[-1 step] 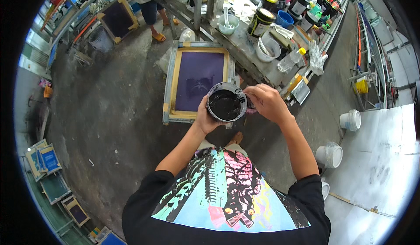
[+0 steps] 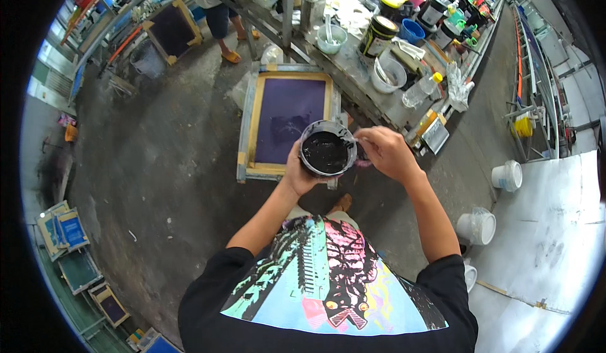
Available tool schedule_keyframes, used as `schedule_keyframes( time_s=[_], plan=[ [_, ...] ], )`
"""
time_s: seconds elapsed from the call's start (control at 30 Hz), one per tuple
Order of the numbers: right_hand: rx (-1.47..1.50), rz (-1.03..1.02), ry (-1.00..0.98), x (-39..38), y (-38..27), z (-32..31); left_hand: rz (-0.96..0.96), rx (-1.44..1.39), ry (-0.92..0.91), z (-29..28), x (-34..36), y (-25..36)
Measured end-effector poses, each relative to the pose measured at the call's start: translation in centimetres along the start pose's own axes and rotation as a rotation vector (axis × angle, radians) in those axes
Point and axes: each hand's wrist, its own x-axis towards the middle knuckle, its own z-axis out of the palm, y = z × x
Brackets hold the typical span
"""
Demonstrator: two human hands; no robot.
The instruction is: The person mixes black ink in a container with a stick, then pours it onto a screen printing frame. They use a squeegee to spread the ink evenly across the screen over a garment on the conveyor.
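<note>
Black ink tub (image 2: 326, 151) sits cupped in my left hand (image 2: 297, 171), while my right hand (image 2: 386, 153) pinches its rim above the purple-meshed printing screen (image 2: 289, 118).

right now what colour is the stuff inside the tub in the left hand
Black and glossy, filling the round tub held by the left hand; the head view shows it best.

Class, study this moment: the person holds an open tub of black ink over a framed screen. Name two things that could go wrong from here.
1. The tub of black ink is open and cupped only by the left hand; a tilt could spill ink onto the purple screen frame below.
2. The right hand works at the tub's rim, so ink could smear onto its fingers or drip on the printed shirt.
</note>
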Motion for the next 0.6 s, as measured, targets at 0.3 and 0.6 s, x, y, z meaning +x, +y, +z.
schedule_keyframes(
  time_s=[0.3, 0.6],
  plan=[
    [0.313, 0.124, 0.037, 0.2, 0.4, 5.4, 0.026, -0.033, 0.114, -3.8, 1.3, -1.9],
    [0.067, -0.011, 0.027, 2.1, 3.6, 4.1, 0.078, -0.041, -0.095, -4.9, 2.0, -0.6]
  ],
)
